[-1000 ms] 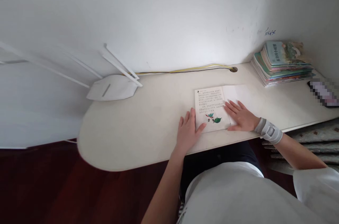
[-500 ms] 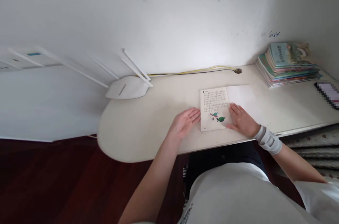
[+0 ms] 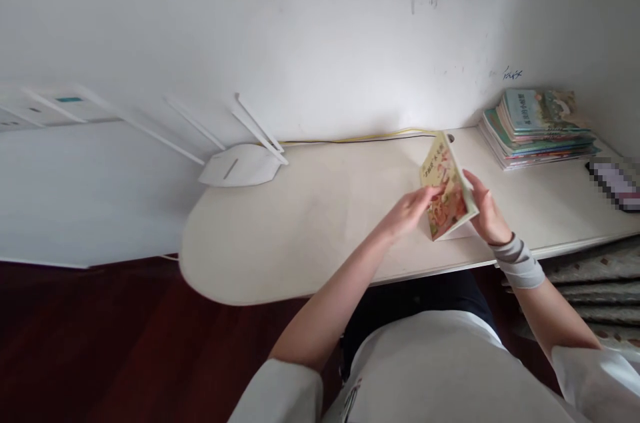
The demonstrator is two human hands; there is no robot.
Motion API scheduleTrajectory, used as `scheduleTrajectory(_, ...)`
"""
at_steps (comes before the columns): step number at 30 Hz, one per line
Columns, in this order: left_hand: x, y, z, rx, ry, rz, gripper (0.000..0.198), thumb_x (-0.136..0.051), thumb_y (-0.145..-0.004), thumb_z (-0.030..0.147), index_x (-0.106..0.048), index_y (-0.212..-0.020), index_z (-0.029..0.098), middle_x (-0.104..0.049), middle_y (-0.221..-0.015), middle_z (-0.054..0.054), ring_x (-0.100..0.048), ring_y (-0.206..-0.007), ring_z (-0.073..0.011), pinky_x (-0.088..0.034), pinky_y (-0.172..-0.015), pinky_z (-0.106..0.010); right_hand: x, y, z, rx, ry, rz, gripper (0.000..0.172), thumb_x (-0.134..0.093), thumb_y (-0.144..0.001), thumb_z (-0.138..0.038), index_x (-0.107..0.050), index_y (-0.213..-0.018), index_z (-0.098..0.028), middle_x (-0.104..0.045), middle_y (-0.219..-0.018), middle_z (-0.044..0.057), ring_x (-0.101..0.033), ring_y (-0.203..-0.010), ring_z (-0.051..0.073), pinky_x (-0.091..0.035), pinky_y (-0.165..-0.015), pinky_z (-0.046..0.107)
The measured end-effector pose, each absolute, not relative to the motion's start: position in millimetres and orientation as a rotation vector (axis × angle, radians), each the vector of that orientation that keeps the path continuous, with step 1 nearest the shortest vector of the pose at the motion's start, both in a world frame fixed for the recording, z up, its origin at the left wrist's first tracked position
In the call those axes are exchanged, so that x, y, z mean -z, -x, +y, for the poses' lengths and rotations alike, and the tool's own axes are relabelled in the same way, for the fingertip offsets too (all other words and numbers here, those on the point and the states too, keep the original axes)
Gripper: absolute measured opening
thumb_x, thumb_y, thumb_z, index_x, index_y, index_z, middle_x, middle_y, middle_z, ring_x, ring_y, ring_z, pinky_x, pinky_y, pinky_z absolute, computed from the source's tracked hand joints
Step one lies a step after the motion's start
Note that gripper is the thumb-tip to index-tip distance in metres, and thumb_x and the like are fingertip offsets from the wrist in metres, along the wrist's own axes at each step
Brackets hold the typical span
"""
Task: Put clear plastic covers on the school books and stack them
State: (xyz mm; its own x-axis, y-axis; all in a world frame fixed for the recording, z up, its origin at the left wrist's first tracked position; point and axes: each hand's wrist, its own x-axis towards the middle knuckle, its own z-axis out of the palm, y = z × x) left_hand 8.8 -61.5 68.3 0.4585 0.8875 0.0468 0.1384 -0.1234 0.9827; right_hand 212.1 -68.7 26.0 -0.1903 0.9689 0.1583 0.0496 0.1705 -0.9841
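Observation:
A thin picture book [image 3: 443, 193] stands tilted up off the desk, its yellow and red illustrated cover facing left. My left hand [image 3: 410, 210] holds it from the left, fingers lying against the lower half of the cover. On the other side, my right hand [image 3: 490, 213], with a grey band at the wrist, grips the book's right edge; some of its fingers are hidden behind it. A pale page or back part of the book lies under the raised part, near the desk's front edge.
The cream desk [image 3: 300, 230] has a rounded left end. On it are a white router [image 3: 243, 165] with antennas, a stack of books [image 3: 540, 126] at the back right, and a phone [image 3: 615, 183]. Thin cables [image 3: 345, 138] run along the wall to a round hole.
The book lay open and flat under my hands; its left part is now raised and swung rightward, showing the cover. My left hand has moved right and up with it.

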Motion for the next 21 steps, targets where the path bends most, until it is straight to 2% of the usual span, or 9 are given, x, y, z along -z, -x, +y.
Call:
scheduleTrajectory(2, -63, -18, -64, -0.734, -1.918, 1.043, 0.056, -0.03, -0.091, 0.056, -0.052, -0.127, 0.019, -0.05, -0.136, -0.01, -0.044, -0.126, -0.0231, -0.033, -0.104, -0.037, -33, -226, -66, -1.228, 1.093, -1.283, 0.07, -0.038, -0.083, -0.067, -0.028, -0.14, -0.028, -0.055, -0.131, 0.007, -0.055, -0.116, 0.024, -0.049, -0.092, 0.042)
scheduleTrajectory(5, -42, -21, -65, -0.5, -2.229, 1.358, 0.06, -0.03, -0.092, 0.052, -0.035, -0.139, 0.016, -0.034, -0.147, -0.013, -0.026, -0.138, -0.0276, -0.023, -0.11, -0.046, -30, -250, -61, -1.326, 1.2, -1.247, 0.065, -0.056, -0.079, -0.056, -0.039, -0.133, -0.025, -0.061, -0.121, 0.008, -0.061, -0.106, 0.026, -0.051, -0.088, 0.046)
scheduleTrajectory(7, -24, -20, -66, -0.279, -2.297, 1.498, 0.069, -0.03, -0.091, 0.054, -0.024, -0.144, 0.01, -0.024, -0.151, -0.017, -0.017, -0.14, -0.0303, -0.019, -0.111, -0.051, -23, -263, -56, -1.176, 1.32, -1.391, 0.061, -0.056, -0.079, -0.055, -0.045, -0.129, -0.022, -0.057, -0.127, 0.011, -0.057, -0.112, 0.028, -0.047, -0.093, 0.049)
scheduleTrajectory(9, -8, -20, -68, -0.127, -2.343, 1.552, 0.075, -0.028, -0.091, 0.056, -0.019, -0.145, 0.005, -0.019, -0.151, -0.019, -0.013, -0.141, -0.0298, -0.015, -0.112, -0.051, -16, -268, -51, -0.782, 1.472, -1.581, 0.061, -0.053, -0.08, -0.055, -0.047, -0.128, -0.017, -0.045, -0.138, 0.016, -0.044, -0.126, 0.03, -0.038, -0.102, 0.051)
scheduleTrajectory(11, 3, -21, -71, -0.071, -2.402, 1.59, 0.075, -0.024, -0.091, 0.057, -0.021, -0.144, 0.004, -0.018, -0.152, -0.018, -0.011, -0.142, -0.0282, -0.011, -0.113, -0.051, -12, -263, -48, -0.41, 1.549, -1.791, 0.06, -0.048, -0.084, -0.051, -0.046, -0.13, -0.014, -0.034, -0.144, 0.019, -0.033, -0.134, 0.03, -0.031, -0.107, 0.05)
scheduleTrajectory(13, 7, -22, -73, -0.062, -2.445, 1.622, 0.072, -0.021, -0.092, 0.056, -0.024, -0.144, 0.006, -0.018, -0.152, -0.017, -0.011, -0.142, -0.0279, -0.01, -0.113, -0.051, -10, -250, -48, -0.231, 1.519, -2.064, 0.056, -0.042, -0.088, -0.047, -0.044, -0.133, -0.013, -0.032, -0.146, 0.02, -0.028, -0.136, 0.03, -0.03, -0.108, 0.049)
scheduleTrajectory(18, 5, -22, -76, -0.117, -2.458, 1.64, 0.068, -0.022, -0.092, 0.054, -0.029, -0.142, 0.008, -0.023, -0.151, -0.017, -0.018, -0.14, -0.0288, -0.013, -0.112, -0.052, 6, -213, -56, -0.065, 1.409, -2.537, 0.052, -0.038, -0.091, -0.048, -0.043, -0.136, -0.023, -0.037, -0.146, 0.014, -0.028, -0.135, 0.035, -0.024, -0.104, 0.062)
scheduleTrajectory(21, 7, -21, -76, -0.192, -2.441, 1.635, 0.067, -0.024, -0.092, 0.055, -0.032, -0.142, 0.011, -0.025, -0.15, -0.016, -0.021, -0.14, -0.0289, -0.014, -0.112, -0.053, 14, -229, -50, -0.041, 1.48, -2.478, 0.055, -0.036, -0.09, -0.052, -0.043, -0.136, -0.022, -0.037, -0.145, 0.013, -0.032, -0.133, 0.035, -0.029, -0.103, 0.06)
